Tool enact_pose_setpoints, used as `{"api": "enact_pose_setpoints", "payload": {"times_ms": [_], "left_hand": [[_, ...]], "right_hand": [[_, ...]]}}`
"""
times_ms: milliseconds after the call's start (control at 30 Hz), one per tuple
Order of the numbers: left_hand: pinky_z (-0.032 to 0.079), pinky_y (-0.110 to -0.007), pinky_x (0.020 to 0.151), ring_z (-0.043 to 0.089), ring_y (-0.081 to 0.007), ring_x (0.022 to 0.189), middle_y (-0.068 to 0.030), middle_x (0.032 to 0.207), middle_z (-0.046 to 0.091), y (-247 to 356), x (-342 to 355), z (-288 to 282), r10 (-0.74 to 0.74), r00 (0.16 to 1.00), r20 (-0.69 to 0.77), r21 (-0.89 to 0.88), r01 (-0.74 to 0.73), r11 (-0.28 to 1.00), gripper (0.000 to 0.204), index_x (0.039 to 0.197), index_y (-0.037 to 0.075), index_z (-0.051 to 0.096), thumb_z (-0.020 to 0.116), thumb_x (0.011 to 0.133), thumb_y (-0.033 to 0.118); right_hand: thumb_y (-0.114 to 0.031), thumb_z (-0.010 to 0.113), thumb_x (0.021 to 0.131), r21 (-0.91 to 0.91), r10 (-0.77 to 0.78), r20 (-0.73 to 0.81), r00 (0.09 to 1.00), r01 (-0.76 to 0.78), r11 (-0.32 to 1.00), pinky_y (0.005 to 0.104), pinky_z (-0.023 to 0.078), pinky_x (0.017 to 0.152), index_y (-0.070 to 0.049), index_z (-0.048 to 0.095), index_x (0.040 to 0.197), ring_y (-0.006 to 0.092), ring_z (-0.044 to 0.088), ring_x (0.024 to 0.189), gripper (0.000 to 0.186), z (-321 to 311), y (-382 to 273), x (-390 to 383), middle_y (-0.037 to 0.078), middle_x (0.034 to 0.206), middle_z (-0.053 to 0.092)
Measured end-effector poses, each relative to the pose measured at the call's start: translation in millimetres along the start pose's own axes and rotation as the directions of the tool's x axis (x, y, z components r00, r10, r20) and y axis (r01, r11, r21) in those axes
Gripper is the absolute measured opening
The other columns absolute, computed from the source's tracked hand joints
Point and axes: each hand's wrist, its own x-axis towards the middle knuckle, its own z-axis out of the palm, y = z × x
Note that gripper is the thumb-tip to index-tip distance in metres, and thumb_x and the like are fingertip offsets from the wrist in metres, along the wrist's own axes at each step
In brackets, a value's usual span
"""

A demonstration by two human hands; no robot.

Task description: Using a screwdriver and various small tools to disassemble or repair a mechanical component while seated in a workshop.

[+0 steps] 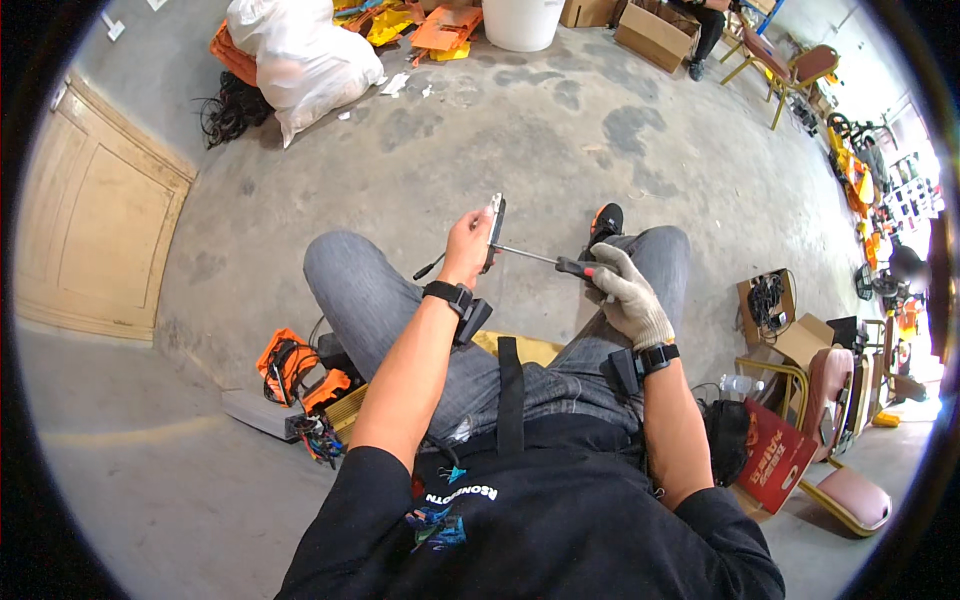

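My bare left hand [466, 247] is closed around a slim dark part with a silvery piece [494, 216], held upright above my lap; a dark lead trails down-left from near it. My right hand [628, 295], in a pale knitted glove, grips a screwdriver by its black and red handle [575, 268]. The screwdriver's long shaft [525, 252] reaches left to the dark part; whether its tip sits in a screw is too small to tell. Straps with dark modules circle both wrists. My bent legs [350, 285] are below and around my hands.
Orange tools with wires [295, 370] lie left of me; a box of cables [768, 305], chairs [850, 405] and a red carton [775, 450] are at right. A door [95, 215] is left. Beyond are a white sack [310, 70], a bucket [520, 20] and a seated person's leg [708, 40].
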Motion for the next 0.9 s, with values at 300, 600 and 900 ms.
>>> {"api": "enact_pose_setpoints", "payload": {"times_ms": [300,600,900], "left_hand": [[0.049,-0.026,0.047,0.060,-0.0124,0.058,-0.0054,0.084,0.065,-4,3,0,-0.003,1.000,-0.012,-0.015,0.003,1.000,0.041,0.109,0.004,0.060,0.051,0.102,0.043],[0.050,-0.026,0.047,0.062,-0.0136,0.060,-0.0066,0.085,0.066,-1,1,0,0.003,1.000,-0.027,0.020,-0.002,1.000,0.041,0.109,0.005,0.059,0.050,0.103,0.044],[0.052,-0.029,0.048,0.066,-0.0161,0.063,-0.0079,0.087,0.067,-1,0,-1,-0.024,0.999,-0.020,0.013,0.025,1.000,0.043,0.113,0.003,0.058,0.051,0.102,0.045]], "right_hand": [[-0.024,0.062,0.097,0.031,-0.013,0.038,0.999,0.012,0.999,0.0338,0.051,0.081,-0.002,0.052,0.130,0.0179,0.058,0.091,0.041,-4,1,5,0.009,0.108,0.057],[-0.026,0.060,0.098,0.060,0.160,0.091,0.983,-0.166,0.984,0.0326,0.053,0.073,-0.001,0.056,0.125,0.0173,0.057,0.089,0.037,-5,-3,3,0.011,0.111,0.057],[-0.013,0.063,0.091,0.124,0.000,0.025,1.000,-0.003,0.992,0.0324,0.053,0.086,-0.001,0.057,0.125,0.0178,0.059,0.097,0.036,-8,3,3,0.008,0.114,0.058]]}}
